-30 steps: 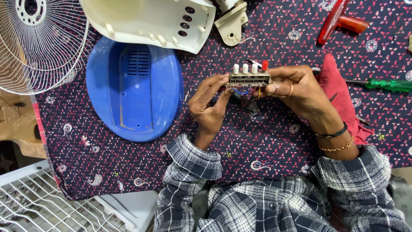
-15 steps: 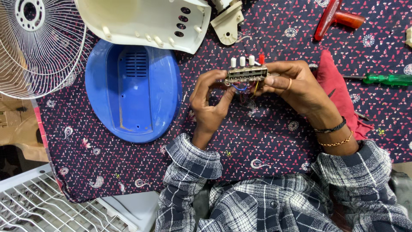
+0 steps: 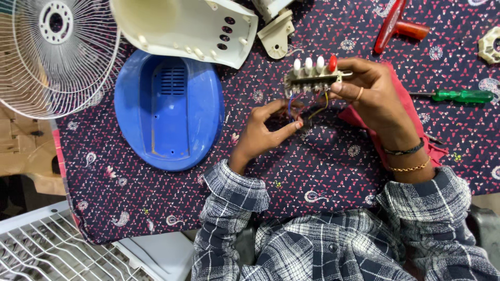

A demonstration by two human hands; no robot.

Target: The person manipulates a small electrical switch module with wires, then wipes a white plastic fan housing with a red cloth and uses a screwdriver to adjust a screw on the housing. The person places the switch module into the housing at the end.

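Head view, R hand (image 3: 372, 93) grips switch block (image 3: 312, 78), L hand (image 3: 271, 130) pinching wires (image 3: 307, 106)

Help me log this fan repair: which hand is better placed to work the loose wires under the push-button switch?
Probably the left hand: its fingertips already pinch the wires, while the right hand grips the switch block.

Blue base (image 3: 169, 112); green screwdriver (image 3: 461, 96); plaid sleeves (image 3: 232, 195).
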